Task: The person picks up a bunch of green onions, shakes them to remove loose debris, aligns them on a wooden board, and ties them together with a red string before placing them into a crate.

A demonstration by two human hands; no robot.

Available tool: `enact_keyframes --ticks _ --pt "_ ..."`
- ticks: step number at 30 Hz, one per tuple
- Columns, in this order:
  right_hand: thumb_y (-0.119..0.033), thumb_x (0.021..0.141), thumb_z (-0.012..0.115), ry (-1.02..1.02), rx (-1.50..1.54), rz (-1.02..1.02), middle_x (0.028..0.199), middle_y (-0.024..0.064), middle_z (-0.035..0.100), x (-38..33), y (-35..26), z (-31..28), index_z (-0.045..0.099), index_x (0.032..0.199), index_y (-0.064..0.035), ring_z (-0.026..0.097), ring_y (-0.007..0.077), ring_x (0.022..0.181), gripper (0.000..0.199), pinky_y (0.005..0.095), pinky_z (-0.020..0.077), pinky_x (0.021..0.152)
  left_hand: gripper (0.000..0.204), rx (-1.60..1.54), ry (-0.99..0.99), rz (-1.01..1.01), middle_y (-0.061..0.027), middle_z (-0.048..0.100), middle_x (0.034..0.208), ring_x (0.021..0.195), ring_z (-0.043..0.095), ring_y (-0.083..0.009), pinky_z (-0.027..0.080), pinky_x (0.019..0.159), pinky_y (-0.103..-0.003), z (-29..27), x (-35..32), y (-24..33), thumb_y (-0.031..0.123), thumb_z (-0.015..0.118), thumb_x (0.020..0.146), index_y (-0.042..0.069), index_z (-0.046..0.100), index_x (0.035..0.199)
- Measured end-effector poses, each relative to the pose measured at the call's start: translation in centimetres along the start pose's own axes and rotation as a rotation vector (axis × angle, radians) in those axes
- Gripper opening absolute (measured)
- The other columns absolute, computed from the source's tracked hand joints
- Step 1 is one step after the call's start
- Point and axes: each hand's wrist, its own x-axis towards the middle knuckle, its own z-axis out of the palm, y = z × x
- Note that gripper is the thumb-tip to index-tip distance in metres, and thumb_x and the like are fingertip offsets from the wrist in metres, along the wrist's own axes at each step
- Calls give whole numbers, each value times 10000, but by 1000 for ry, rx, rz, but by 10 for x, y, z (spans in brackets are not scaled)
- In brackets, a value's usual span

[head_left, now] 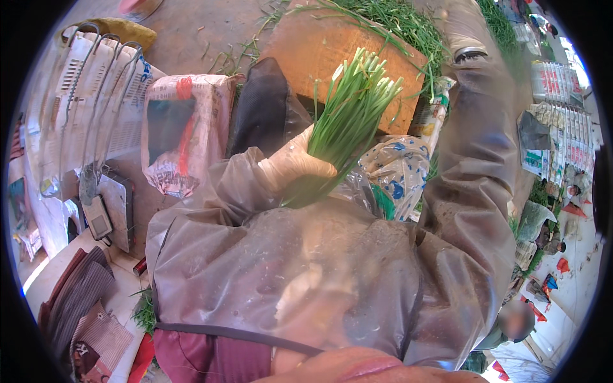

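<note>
My left hand point(297, 163), in a pale glove, is closed round a bunch of garlic chives point(354, 105) in front of my chest. The pale cut ends point up and away, and the green leaves hang down past my fingers. My right arm reaches far out to the right. At the top edge my gloved right hand point(465, 24) is beside a heap of loose green stalks point(408, 29); its fingers are cut off from view. A dark band circles that wrist. An orange-brown wooden board point(306, 41) lies beyond the bunch, with stalks along its far edge.
A pink-white sack point(214, 127) stands at left, beside stacked white plastic crates point(121, 83). A device with a small display point(99, 220) is below them. Blue-patterned clear plastic point(405, 166) lies by the board. Another person point(514, 322) is at lower right.
</note>
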Motion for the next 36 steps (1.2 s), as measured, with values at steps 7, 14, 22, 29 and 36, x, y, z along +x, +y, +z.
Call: enact_keyframes --ticks 7,14,22,29,36 --pt "-281 786 734 -368 585 -115 1049 36 659 -48 -130 -57 672 890 -105 591 237 1046 213 348 460 913 818 1 48 40 -23 553 1270 1157 505 -146 406 994 -321 -9 1 -4 -66 771 683 102 413 1398" --pt "-265 831 652 -94 -243 -88 975 108 642 -38 -17 -10 680 919 -81 590 292 968 206 396 467 844 862 175 57 6 -26 534 1292 1190 480 -145 388 1009 -313 -15 0 -12 -99 744 677 105 374 1428" --pt "-229 883 657 -763 734 -92 1174 103 639 -9 -88 -9 636 1195 -127 566 250 1136 329 361 429 984 912 88 28 67 -31 484 1357 1250 430 -140 335 1054 -304 -3 0 -12 -127 710 682 93 301 1468" --pt "-154 714 679 -836 547 -582 733 79 615 -23 -113 16 638 789 -68 621 241 767 121 373 496 735 980 238 35 21 -33 425 1420 1301 384 -143 297 1087 -311 -15 3 -19 -107 712 687 101 213 1505" --pt "-93 703 732 -699 946 -307 1121 64 661 0 -89 -6 616 1193 -104 597 271 1079 504 354 468 935 997 63 -33 48 -37 399 1443 1327 357 -153 276 1104 -319 -7 4 -14 -81 738 692 101 197 1510"
